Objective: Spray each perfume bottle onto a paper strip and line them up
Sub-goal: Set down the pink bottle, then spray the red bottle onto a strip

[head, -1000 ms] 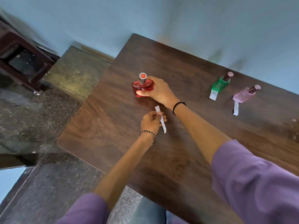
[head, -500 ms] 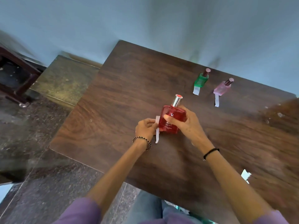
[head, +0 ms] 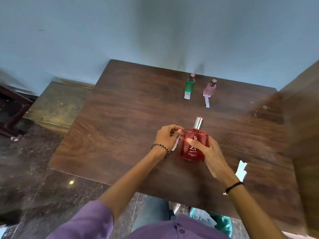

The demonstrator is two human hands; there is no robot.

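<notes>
My right hand (head: 209, 157) grips a square red perfume bottle (head: 193, 145) with a silver cap, held above the middle of the dark wooden table (head: 120, 118). Just left of the bottle, my left hand (head: 166, 138) pinches a white paper strip (head: 176, 144) that hangs down beside the glass. At the far side stand a green bottle (head: 189, 85) and a pink bottle (head: 209, 89), each with a white strip (head: 187, 96) (head: 207, 102) lying at its near base.
Loose white paper pieces (head: 241, 169) lie on the table right of my right wrist. A blurred brown surface (head: 303, 118) fills the right edge. A blue wall rises behind the table. Dark stone floor and a dark wooden stool (head: 12, 111) are at left.
My right hand has carried the red bottle from the table's far left toward the middle and nearer me. My left hand kept the strip beside it. The view swung right.
</notes>
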